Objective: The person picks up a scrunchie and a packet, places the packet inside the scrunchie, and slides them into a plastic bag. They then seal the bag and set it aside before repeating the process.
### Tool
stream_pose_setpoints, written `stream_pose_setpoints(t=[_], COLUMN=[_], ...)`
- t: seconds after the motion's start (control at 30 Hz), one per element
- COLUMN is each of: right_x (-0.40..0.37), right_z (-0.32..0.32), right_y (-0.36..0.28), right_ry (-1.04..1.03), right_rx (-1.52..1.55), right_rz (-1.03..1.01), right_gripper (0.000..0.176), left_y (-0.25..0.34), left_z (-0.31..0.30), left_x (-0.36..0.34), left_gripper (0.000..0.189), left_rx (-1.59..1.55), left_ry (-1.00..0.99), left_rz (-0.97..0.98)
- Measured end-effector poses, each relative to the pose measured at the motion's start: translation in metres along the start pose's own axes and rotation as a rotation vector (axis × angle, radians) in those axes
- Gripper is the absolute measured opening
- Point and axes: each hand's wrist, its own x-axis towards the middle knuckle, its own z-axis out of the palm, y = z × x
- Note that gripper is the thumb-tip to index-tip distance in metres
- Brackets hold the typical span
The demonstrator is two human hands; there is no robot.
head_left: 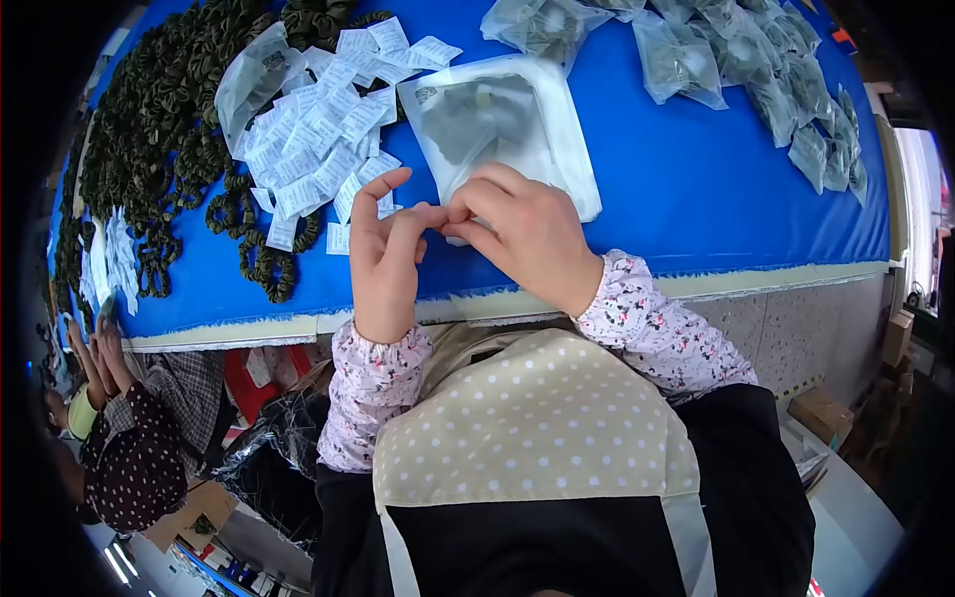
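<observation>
A translucent plastic bag [468, 129] with something dark green inside lies before me on a stack of flat white bags [575, 164]. At its near edge, my left hand [386, 254] and my right hand [527, 224] meet, fingertips pinched together. The bag's edge seems to be between them, though the fingers partly hide it. One finger of my left hand points up, apart from the pinch. Left of the bag is a pile of small white printed packets [308, 149], with another translucent bag [257, 80] on its far side.
Dark green scrunchies [149, 129] are heaped across the left of the blue table [686, 189]. Several filled bags [756, 60] lie at the far right. Another person's hands [102, 353] are at the table's left edge, near white slips [117, 261].
</observation>
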Motion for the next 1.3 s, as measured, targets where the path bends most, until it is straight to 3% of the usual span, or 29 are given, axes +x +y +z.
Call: stream_pose_setpoints(t=[0.3, 0.47, 0.53, 0.63, 0.8, 0.97, 1.3], right_x=[-0.003, -0.014, -0.023, -0.035, -0.025, -0.011, -0.005], right_z=[0.004, -0.008, -0.026, -0.047, -0.025, -0.005, -0.001], right_y=[0.003, 0.007, 0.01, 0.013, -0.001, -0.009, -0.002], right_ry=[0.169, 0.096, -0.024, 0.14, 0.18, 0.132, 0.075], right_rx=[-0.151, -0.025, 0.477, 0.481, 0.173, 0.052, 0.062], right_rz=[-0.28, -0.362, -0.118, 0.028, -0.095, -0.081, -0.15], right_gripper=[0.016, 0.016, 0.015, 0.015, 0.015, 0.014, 0.011], left_y=[-0.009, -0.008, -0.004, 0.0, 0.003, 0.002, -0.004], left_z=[0.001, -0.002, -0.005, -0.008, 0.007, 0.002, -0.002], left_x=[0.007, 0.011, 0.012, 0.01, 0.003, 0.001, 0.004], left_gripper=[0.05, 0.049, 0.049, 0.049, 0.048, 0.047, 0.047], left_rx=[0.193, 0.335, 0.329, 0.305, 0.335, 0.316, 0.282], left_ry=[0.007, 0.076, 0.07, 0.056, 0.01, 0.02, 0.022], left_rz=[0.157, 0.256, 0.241, 0.187, 0.204, 0.175, 0.18])
